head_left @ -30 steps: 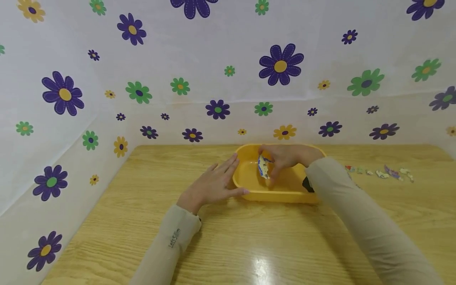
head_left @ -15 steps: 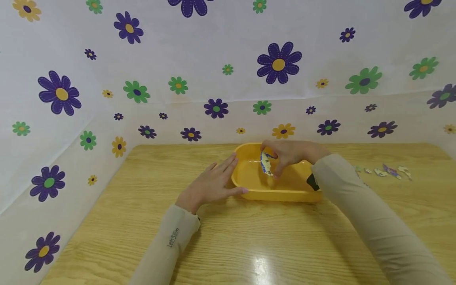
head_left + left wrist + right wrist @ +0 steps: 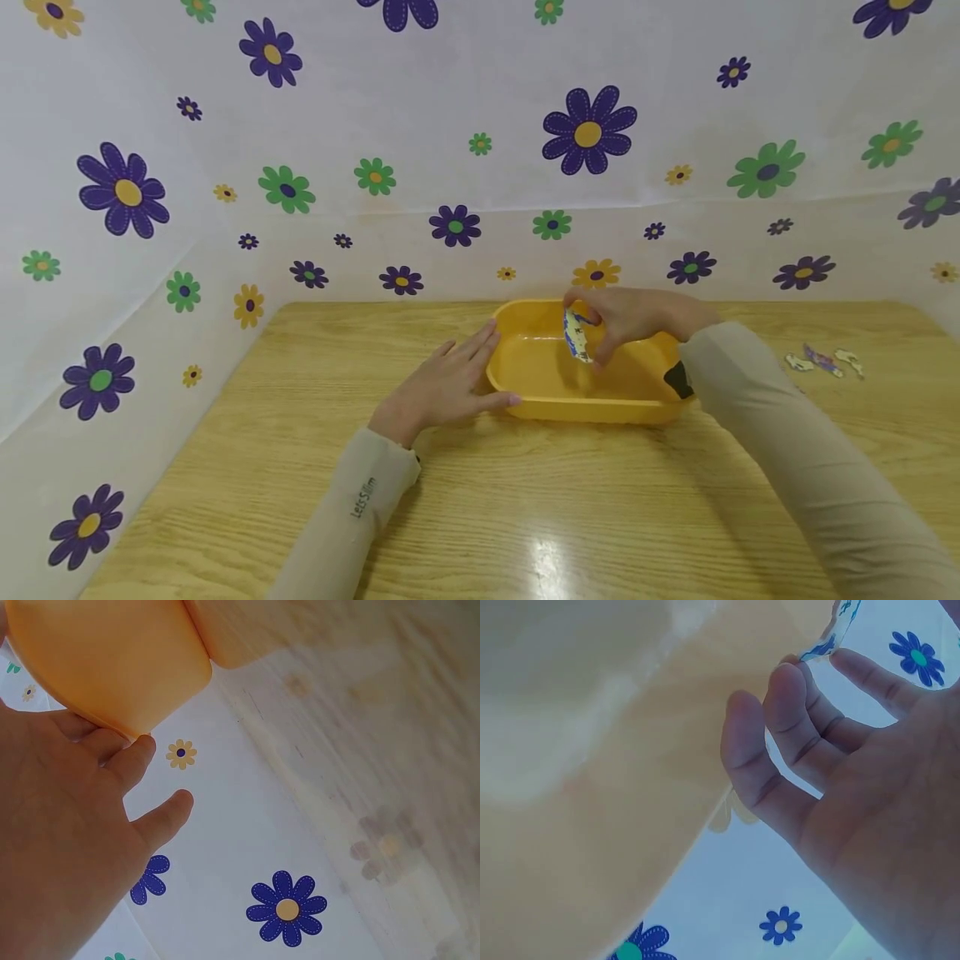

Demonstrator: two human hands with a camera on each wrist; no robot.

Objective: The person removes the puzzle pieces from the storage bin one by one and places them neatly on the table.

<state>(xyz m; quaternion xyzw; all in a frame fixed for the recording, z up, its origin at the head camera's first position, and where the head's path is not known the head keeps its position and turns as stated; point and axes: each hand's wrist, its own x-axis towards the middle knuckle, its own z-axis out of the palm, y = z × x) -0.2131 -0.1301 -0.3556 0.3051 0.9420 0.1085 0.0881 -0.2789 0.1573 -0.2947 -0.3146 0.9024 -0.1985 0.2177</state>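
A yellow plastic basin (image 3: 585, 410) stands at the back of the wooden table. My left hand (image 3: 442, 387) touches its left end, fingers spread and fairly straight; in the left wrist view the left fingertips (image 3: 139, 754) meet the basin's edge. Over the basin's inside, my right hand (image 3: 633, 315) pinches a thin, ragged-edged cream piece (image 3: 576, 336) with blue markings. The piece is upright between thumb and fingers, apparently above the basin floor. Only part of that cream-and-blue piece (image 3: 831, 637) shows in the right wrist view.
Right of the basin lie small flat cut-out pieces, among them a purple one (image 3: 822, 359) and a whitish one (image 3: 850, 361); my right sleeve (image 3: 795, 442) hides part of that area. A flower-printed cloth (image 3: 465, 275) stands behind the table.
My right hand has moved right and slightly up within the basin, still holding the cream piece. Its sleeve now covers more of the small pieces. The left hand stays put.
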